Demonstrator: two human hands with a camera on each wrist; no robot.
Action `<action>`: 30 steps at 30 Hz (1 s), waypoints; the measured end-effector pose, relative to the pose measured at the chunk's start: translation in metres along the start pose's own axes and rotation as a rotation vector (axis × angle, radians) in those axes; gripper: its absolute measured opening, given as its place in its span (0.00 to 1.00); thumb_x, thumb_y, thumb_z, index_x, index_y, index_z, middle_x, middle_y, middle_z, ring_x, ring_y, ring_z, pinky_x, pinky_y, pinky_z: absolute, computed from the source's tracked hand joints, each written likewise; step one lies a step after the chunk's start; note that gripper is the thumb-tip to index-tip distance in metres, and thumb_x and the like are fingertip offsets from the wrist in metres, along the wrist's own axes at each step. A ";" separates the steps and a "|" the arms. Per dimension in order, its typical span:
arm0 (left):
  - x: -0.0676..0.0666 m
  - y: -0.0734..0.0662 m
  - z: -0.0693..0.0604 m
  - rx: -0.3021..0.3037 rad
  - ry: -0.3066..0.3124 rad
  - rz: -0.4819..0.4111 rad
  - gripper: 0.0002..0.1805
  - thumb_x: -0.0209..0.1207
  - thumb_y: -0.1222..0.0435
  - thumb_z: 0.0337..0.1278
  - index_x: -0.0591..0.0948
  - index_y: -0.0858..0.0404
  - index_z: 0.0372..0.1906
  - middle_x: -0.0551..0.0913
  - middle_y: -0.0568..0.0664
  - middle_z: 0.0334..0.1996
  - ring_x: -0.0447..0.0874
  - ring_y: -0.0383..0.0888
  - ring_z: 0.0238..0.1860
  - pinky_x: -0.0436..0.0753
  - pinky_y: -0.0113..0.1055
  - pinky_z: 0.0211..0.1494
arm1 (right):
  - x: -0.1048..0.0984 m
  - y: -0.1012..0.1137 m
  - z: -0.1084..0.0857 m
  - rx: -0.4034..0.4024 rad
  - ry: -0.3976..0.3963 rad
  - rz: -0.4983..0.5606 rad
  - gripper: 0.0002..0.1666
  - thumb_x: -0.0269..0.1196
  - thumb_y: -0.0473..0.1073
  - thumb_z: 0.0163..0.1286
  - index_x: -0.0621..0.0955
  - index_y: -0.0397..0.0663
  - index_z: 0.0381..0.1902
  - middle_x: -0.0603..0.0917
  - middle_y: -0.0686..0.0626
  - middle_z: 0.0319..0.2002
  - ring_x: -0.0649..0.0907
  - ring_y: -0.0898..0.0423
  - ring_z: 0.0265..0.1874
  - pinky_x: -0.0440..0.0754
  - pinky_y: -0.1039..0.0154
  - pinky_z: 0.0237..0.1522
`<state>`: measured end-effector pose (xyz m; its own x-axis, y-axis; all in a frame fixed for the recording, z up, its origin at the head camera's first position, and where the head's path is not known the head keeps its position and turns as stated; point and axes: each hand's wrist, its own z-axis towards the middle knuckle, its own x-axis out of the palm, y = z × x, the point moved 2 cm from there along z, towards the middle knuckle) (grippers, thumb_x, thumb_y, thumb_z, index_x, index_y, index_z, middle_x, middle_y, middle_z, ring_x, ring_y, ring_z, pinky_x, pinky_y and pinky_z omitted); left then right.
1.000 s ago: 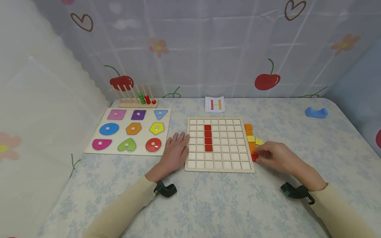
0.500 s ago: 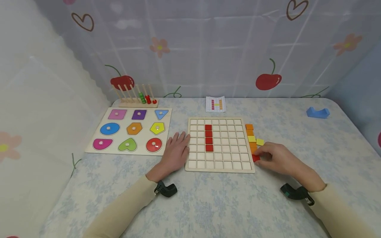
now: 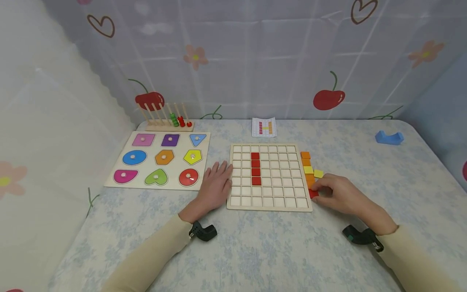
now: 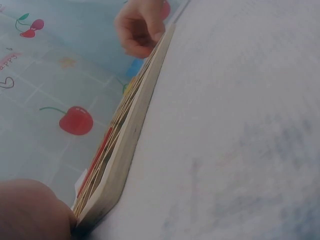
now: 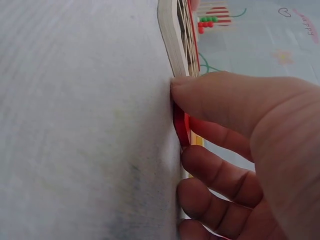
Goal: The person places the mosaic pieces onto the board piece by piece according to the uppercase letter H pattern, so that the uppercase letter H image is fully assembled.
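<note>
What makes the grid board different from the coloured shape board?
The grid board is divided into many cells; the shape board holds nine knobbed shapes. The grid board shows colour only in four red tiles, while the shape board has several colours. The grid board looks roughly square; the shape board looks wider than deep. Both are pale and lie on the table.

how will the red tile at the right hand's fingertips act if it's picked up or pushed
The red tile is small beside the right hand, so it is likely light. Its flat form and straight edges suggest it is stiff and would slide, not roll. Pushed left, it would probably soon stop against the board beside it.
</note>
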<state>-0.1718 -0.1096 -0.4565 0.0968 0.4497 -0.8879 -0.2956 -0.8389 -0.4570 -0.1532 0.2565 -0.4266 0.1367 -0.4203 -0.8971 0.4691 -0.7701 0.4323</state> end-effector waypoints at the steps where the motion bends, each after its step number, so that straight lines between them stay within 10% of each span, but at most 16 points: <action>1: 0.000 0.000 0.000 0.001 -0.001 0.002 0.29 0.47 0.61 0.76 0.66 0.64 0.77 0.62 0.62 0.78 0.51 0.63 0.82 0.51 0.64 0.80 | 0.000 0.000 0.000 -0.001 0.000 -0.001 0.11 0.76 0.37 0.56 0.86 0.53 0.36 0.78 0.58 0.30 0.69 0.65 0.27 0.69 0.69 0.30; 30: 0.000 0.001 0.000 0.005 -0.011 -0.002 0.29 0.47 0.61 0.76 0.67 0.65 0.76 0.63 0.62 0.78 0.52 0.64 0.81 0.52 0.64 0.80 | 0.001 0.001 0.001 0.028 0.033 0.025 0.13 0.77 0.39 0.54 0.84 0.53 0.34 0.79 0.57 0.30 0.72 0.66 0.27 0.73 0.69 0.31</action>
<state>-0.1723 -0.1108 -0.4568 0.0870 0.4544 -0.8865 -0.3003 -0.8366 -0.4583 -0.1533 0.2543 -0.4272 0.1774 -0.4237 -0.8882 0.4404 -0.7730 0.4567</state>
